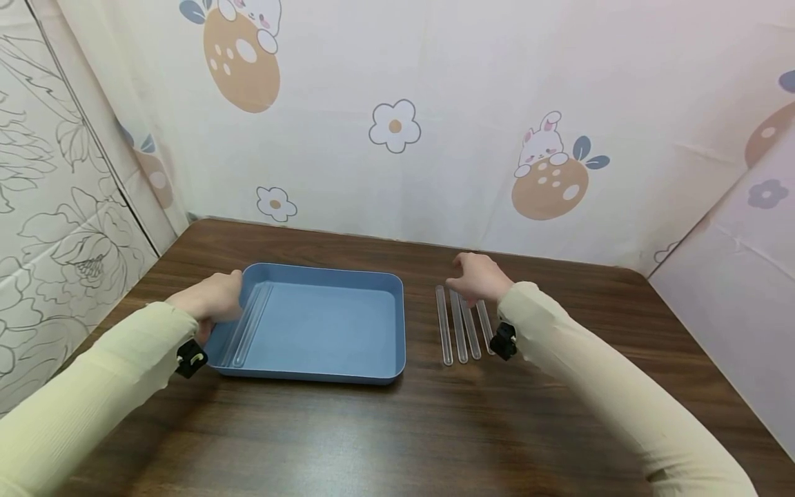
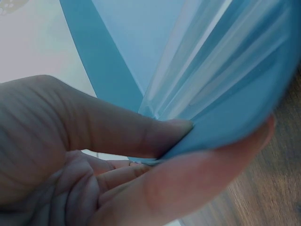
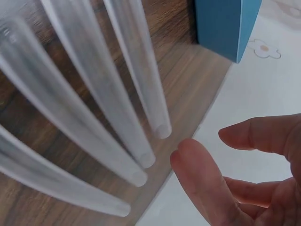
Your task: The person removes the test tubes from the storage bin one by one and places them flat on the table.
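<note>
A shallow blue tray (image 1: pixel 329 331) lies on the table, and my left hand (image 1: pixel 216 298) grips its left wall. In the left wrist view the thumb (image 2: pixel 155 134) is on the inner side of the wall and the index finger on the outer side. Clear test tubes (image 1: pixel 251 331) lie side by side along the tray's left side. Right of the tray, several more clear test tubes (image 1: pixel 444 328) lie on the table. My right hand (image 1: pixel 481 277) hovers over their far ends, thumb and fingers apart, holding nothing. The right wrist view shows the fingers beside the tube ends (image 3: pixel 136 178), not touching them.
A dark brown wooden table (image 1: pixel 348 442) carries everything. Its far edge meets a white curtain (image 1: pixel 459 172) printed with rabbits and flowers. At the left stands a panel (image 1: pixel 68 228) with flower line drawings. Each wrist wears a small black device (image 1: pixel 504 341).
</note>
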### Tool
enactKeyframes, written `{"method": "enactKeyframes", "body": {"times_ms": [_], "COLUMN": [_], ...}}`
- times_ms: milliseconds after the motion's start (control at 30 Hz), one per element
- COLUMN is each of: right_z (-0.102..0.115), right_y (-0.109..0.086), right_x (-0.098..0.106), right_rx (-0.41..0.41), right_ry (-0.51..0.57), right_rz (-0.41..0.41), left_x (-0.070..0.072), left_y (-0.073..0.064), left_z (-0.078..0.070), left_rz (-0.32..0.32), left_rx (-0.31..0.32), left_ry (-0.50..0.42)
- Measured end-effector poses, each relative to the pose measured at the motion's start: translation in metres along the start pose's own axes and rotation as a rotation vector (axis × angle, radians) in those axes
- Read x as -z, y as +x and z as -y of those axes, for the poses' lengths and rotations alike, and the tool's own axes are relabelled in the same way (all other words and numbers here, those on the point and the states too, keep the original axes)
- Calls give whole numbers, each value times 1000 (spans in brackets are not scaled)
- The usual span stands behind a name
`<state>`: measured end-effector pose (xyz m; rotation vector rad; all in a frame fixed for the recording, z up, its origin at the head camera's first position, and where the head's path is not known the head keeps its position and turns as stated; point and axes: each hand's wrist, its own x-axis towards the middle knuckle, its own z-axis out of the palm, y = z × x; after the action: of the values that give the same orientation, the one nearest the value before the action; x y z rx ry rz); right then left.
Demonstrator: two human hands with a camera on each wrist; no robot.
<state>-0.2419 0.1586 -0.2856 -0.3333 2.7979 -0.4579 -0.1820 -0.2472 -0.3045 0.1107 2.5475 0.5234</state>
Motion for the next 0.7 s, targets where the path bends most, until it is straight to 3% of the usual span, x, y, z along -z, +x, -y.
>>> {"method": "enactKeyframes", "body": {"times_ms": [700], "right_z": [33], "right_y": [-1], "right_x": [-1], "right_rx": [25], "right_ry": [15], "right_rz": [-4], "left_x": [2], "left_y": [4], "left_z": [0], "left_rz": [-6], "left_rx": [16], "left_ry": [44]}}
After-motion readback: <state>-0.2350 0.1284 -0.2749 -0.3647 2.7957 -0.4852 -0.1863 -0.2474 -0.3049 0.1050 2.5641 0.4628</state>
